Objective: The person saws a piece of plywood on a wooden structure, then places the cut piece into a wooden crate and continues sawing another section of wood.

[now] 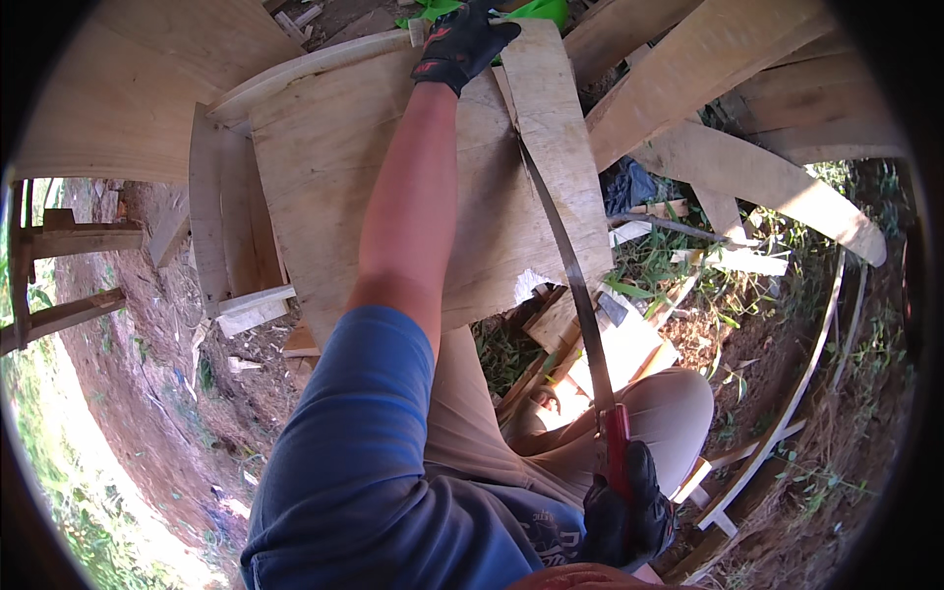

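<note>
A pale plywood sheet [324,187] lies in front of me, with a long cut running from its far edge toward me. My right hand [629,506], in a black glove, is closed round the red handle [616,452] of a hand saw. The long, dark saw blade [572,261] reaches up across the sheet, its far end in the cut. To the right of the cut is a narrower strip [551,108] of the plywood. At the far edge, left of the cut, my gloved left hand [460,47] grips the sheet; some of its fingers are hidden.
Under the sheet's left side stands a wooden frame [221,206]. Large curved boards [708,69] lean at the far right, and a wide panel [108,98] fills the far left. Offcuts [619,344] lie on grassy ground beside my bent knee [669,413].
</note>
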{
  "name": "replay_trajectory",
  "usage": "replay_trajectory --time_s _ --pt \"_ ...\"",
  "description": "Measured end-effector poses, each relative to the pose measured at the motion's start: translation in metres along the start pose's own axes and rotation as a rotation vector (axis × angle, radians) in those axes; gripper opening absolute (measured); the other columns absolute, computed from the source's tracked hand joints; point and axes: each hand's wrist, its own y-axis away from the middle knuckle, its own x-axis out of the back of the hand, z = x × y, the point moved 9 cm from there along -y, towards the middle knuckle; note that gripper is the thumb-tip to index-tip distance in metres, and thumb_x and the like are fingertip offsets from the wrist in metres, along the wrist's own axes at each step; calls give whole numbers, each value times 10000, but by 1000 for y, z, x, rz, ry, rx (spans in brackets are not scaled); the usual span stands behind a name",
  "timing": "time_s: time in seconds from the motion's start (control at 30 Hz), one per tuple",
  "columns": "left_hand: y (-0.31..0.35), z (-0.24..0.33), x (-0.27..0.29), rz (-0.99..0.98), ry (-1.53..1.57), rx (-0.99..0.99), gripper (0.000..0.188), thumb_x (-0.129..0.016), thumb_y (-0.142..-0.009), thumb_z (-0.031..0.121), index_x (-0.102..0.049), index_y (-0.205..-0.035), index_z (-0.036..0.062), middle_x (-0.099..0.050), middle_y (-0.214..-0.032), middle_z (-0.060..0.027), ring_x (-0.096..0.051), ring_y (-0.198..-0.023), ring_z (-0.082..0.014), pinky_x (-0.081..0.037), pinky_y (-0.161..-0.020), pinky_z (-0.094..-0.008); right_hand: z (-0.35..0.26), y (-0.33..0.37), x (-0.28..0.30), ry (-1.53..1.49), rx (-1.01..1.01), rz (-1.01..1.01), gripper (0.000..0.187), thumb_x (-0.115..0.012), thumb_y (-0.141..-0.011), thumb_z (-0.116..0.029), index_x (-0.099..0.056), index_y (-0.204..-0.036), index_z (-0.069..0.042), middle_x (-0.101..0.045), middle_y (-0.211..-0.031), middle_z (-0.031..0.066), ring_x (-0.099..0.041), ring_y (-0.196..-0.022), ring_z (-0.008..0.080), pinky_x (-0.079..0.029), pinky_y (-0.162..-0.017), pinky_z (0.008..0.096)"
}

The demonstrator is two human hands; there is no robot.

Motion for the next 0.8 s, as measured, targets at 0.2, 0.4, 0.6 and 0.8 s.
replay_trajectory --time_s 0.2,0.4,0.6,0.8 --pt "7 9 -3 14 -217 -26 596 -720 -1018 301 -523 -1559 146 -648 -1473 -180 -646 -1315 -363 -514 -1120 -474 15 -30 2 -145 -126 -33 394 -646 -1045 -175 -659 -1363 56 -731 -1359 248 -743 -1163 366 -569 -1018 433" --pt "13 30 8 88 -300 49 515 -589 -1046 527 -690 -1382 149 -753 -1287 -194 -711 -1213 -397 -539 -1059 -528 63 -65 12 -501 -376 -46 397 -589 -1060 -146 -660 -1380 79 -726 -1370 255 -732 -1201 352 -552 -1048 431" --pt "8 37 3 -139 -1022 281 792 -442 -998 786 -811 -1262 137 -764 -1295 -203 -717 -1242 -385 -516 -1085 -537 94 -57 8 -759 -640 -85 334 -631 -943 -2 -700 -1269 -15 -789 -1196 177 -764 -894 246 -609 -731 357" --pt "9 40 10 -177 -929 340 850 -356 -1014 803 -790 -1315 137 -732 -1395 -172 -690 -1295 -400 -505 -1110 -531 80 -64 -41 -569 -421 -207 499 -603 -979 -31 -662 -1472 15 -800 -1126 135 -739 -835 154 -595 -763 308"
